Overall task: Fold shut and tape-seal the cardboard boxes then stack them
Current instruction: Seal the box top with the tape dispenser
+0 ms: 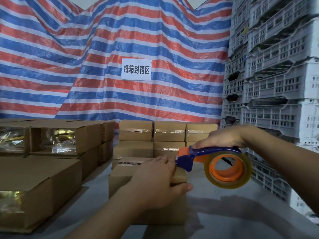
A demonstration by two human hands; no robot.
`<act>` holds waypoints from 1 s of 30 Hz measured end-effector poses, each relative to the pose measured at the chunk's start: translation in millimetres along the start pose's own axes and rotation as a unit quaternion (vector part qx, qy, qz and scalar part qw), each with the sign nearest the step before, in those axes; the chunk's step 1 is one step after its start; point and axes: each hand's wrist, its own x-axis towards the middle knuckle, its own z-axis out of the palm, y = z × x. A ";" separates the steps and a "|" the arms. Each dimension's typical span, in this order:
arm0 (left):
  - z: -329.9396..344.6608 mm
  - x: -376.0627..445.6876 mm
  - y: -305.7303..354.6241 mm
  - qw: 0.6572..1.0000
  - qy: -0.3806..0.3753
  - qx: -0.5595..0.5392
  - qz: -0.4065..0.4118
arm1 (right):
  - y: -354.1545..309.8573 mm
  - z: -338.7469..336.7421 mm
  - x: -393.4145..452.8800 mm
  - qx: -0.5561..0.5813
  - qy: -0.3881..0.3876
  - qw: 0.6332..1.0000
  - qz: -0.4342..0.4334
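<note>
Open-flap boxes (57,142) stacked left, sealed stack (170,133) behind, grey crates (269,94) hard right. Bare table (233,213) front-right. Center box (120,180) pressed under left hand (155,183), fingers flat, thumb over near edge. Right hand (222,138) wrapped round tape dispenser (212,161), nose at box's far-right top edge.

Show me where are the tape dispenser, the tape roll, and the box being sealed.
tape dispenser (209,151): head view, on its blue handle.
tape roll (241,182): head view, on its clear outer band.
box being sealed (120,178): head view, on its left front side.

Open boxes (57,140) left, sealed stack (151,135) behind, crates (276,83) right.
</note>
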 end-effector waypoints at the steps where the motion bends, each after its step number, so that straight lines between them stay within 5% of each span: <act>1: 0.3 0.2 -1.2 1.000 -0.001 -0.002 0.003 | 0.6 -0.6 0.2 0.003 0.001 1.000 -0.001; 16: -2.7 -5.0 -2.6 1.000 0.002 -0.004 0.000 | 24.7 -41.9 -39.0 0.048 -0.055 0.997 0.018; 30: -9.8 -6.5 3.9 0.999 -0.029 -0.002 0.017 | -18.4 1.3 -13.9 -0.238 0.048 0.965 0.100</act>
